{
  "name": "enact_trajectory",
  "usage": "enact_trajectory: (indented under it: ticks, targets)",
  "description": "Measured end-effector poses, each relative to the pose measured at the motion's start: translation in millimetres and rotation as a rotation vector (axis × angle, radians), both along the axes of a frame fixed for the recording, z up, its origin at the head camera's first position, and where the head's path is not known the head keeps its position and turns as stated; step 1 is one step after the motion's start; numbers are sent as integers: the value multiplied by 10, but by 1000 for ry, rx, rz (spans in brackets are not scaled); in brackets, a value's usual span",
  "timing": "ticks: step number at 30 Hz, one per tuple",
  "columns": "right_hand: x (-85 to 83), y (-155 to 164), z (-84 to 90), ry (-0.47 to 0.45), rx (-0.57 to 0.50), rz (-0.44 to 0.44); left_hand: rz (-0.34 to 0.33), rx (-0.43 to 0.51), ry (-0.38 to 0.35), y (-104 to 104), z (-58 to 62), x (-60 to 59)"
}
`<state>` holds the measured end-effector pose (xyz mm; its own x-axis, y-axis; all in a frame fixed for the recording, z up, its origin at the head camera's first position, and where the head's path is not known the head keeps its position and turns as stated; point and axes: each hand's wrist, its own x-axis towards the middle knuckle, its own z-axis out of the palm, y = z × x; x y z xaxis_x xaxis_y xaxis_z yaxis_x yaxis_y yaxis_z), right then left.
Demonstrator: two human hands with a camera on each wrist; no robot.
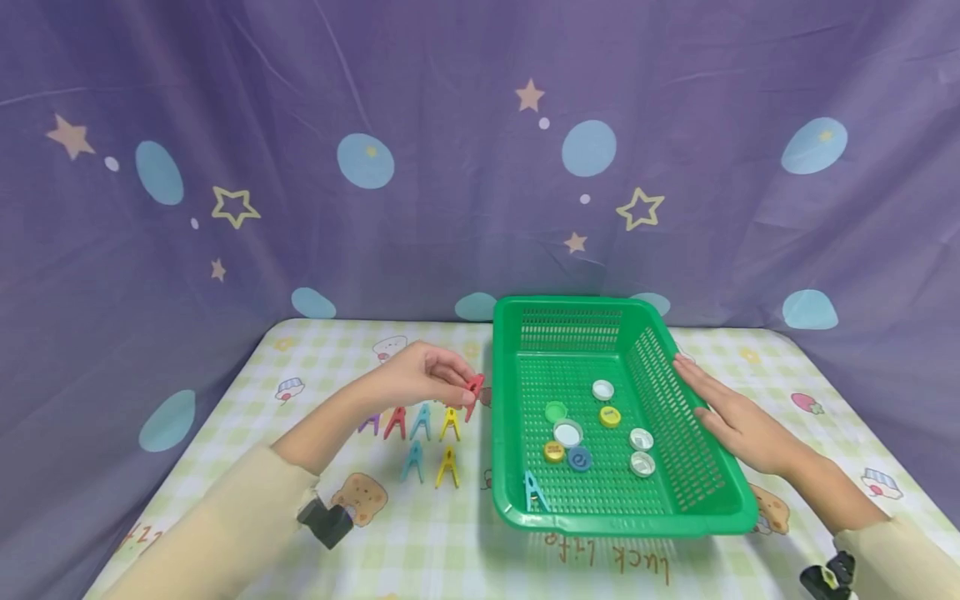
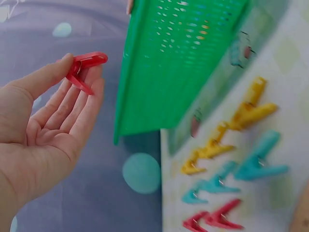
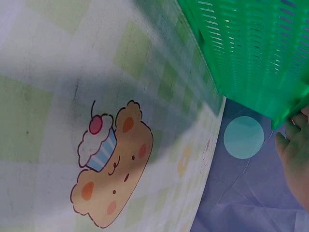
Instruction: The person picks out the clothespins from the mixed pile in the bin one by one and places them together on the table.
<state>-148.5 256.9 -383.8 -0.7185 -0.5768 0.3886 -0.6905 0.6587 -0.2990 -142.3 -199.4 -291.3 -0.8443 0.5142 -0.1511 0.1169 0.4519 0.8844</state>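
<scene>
My left hand (image 1: 427, 375) pinches a red clothespin (image 1: 474, 392) between thumb and fingers, just left of the green basket's (image 1: 720, 467) left wall. The same red clothespin (image 2: 83, 70) shows at my fingertips in the left wrist view, beside the green basket (image 2: 169, 72). My right hand (image 1: 738, 417) lies flat with straight fingers on the basket's right rim. Inside the basket are several bottle caps (image 1: 567, 433) and a blue clothespin (image 1: 534, 492) clipped at the front rim. More clothespins (image 1: 420, 421) in red, blue, yellow and purple stand on the tablecloth under my left hand.
A checked tablecloth (image 1: 420, 533) with cartoon prints covers the table. A purple curtain (image 1: 375, 167) with stars hangs behind and at both sides. The bear print (image 3: 113, 164) and the basket's underside (image 3: 256, 53) fill the right wrist view.
</scene>
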Motion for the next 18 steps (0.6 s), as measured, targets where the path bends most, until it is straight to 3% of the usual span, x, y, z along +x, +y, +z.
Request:
enact_trajectory:
  ticks: [7, 13, 18]
  targets:
    - [-6, 8, 20, -4, -2, -2, 129, 28, -73, -303, -221, 102]
    - [-4, 9, 2, -13, 1, -14, 305, -85, -84, -483, -434, 194]
    - [-1, -7, 3, -18, 1, -3, 409, -161, -107, -591, -616, 263]
